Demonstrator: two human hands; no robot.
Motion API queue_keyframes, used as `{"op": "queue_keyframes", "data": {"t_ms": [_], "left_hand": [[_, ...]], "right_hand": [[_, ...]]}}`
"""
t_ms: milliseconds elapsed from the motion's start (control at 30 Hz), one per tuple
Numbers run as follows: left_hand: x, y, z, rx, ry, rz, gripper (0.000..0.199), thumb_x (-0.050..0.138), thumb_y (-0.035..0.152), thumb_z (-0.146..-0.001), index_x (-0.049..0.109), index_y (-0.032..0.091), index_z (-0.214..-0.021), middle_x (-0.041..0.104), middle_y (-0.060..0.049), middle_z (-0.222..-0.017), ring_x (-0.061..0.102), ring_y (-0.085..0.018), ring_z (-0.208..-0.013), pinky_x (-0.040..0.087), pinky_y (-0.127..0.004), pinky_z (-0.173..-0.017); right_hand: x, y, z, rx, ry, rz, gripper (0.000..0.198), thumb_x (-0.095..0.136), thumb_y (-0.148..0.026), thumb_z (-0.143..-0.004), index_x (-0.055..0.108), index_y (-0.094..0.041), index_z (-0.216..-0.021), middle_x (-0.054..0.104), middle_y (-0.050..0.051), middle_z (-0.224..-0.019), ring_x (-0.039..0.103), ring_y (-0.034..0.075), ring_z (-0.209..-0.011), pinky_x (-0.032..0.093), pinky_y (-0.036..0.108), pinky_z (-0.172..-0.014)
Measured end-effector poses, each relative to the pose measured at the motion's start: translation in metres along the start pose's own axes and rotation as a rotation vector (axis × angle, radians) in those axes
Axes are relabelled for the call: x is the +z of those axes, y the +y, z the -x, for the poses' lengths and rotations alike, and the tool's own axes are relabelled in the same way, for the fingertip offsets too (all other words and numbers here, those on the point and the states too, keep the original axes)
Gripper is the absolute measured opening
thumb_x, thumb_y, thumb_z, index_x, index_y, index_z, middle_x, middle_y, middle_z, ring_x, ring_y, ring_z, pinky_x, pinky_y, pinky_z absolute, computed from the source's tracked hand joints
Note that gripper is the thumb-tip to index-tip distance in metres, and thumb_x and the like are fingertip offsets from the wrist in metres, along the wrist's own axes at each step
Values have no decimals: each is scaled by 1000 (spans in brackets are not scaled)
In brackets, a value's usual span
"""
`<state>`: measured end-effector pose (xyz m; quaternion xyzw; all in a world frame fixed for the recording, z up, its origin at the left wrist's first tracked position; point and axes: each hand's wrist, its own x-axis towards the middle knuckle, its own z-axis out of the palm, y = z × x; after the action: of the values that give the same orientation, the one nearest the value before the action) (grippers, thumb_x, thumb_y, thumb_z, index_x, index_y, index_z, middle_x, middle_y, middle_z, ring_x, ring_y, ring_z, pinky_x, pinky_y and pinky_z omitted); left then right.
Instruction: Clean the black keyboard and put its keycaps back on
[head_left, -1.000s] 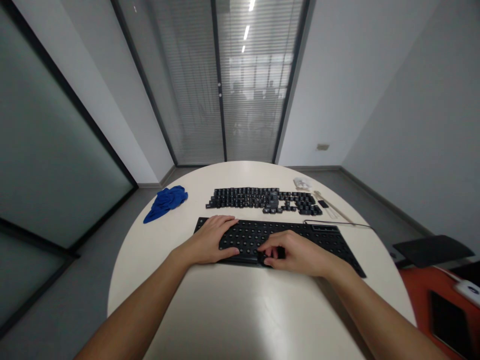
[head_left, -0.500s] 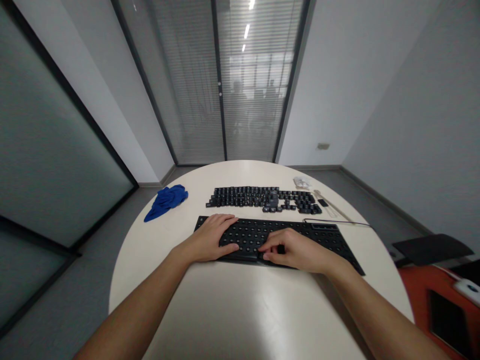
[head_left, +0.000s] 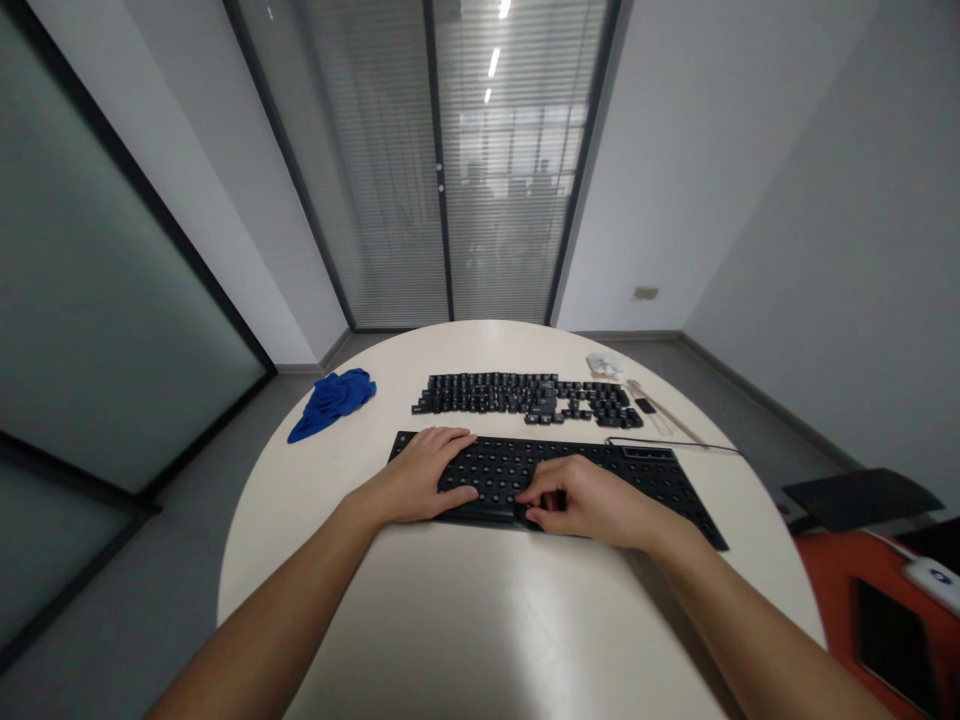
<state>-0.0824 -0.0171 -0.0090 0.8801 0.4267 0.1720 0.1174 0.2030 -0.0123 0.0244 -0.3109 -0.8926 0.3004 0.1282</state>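
A black keyboard base (head_left: 491, 468) with its keycaps off lies across the table in front of me, rows of bare key sockets showing. My left hand (head_left: 421, 480) rests flat over its left end, fingers stretched and thumb apart. At the near edge, right of the middle, my right hand (head_left: 592, 500) has thumb and fingertips bent together in a pinch against the base. Whatever is between those fingertips is hidden. Loose black keycaps (head_left: 480, 392) are laid out in keyboard order just beyond the base.
On the round cream table (head_left: 465, 610), a crumpled blue cloth (head_left: 334, 400) lies at left. A small clear bag (head_left: 604, 365), a thin pale tool (head_left: 670, 412) and a small black piece (head_left: 645, 405) sit at far right. The cable (head_left: 690, 444) runs off right. An orange seat (head_left: 832, 600) holds a phone (head_left: 896, 640).
Hardly anything differs. The right hand's fingertips have shifted very slightly at the same spot; the left hand, keyboard base and keycaps have stayed put.
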Motion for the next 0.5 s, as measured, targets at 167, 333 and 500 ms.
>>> {"op": "queue_keyframes", "data": {"t_ms": [167,333,500], "left_hand": [[0,1,0,-7,1,4,68,59,57,-92,41,25,-148,48,-13,-149,43,-32,-137,33,-53,-116],[-1,0,2,-2,7,1,68,60,56,-92,41,24,-148,48,-13,-149,43,-32,-136,33,-52,-116],[0,5,-2,-23,10,-34,69,61,58,-90,44,23,-147,48,-13,-150,44,-32,-137,33,-53,-117]], "right_hand": [[4,-6,-1,-36,14,99,20,66,-14,-80,80,-20,-93,69,3,-82,61,14,-71,44,24,-63],[8,-10,-2,-22,29,101,22,64,-9,-75,78,-20,-89,70,4,-86,62,15,-74,43,23,-64],[5,-10,-2,32,-10,109,16,69,-15,-79,79,-20,-90,70,4,-87,62,15,-74,42,24,-64]]}}
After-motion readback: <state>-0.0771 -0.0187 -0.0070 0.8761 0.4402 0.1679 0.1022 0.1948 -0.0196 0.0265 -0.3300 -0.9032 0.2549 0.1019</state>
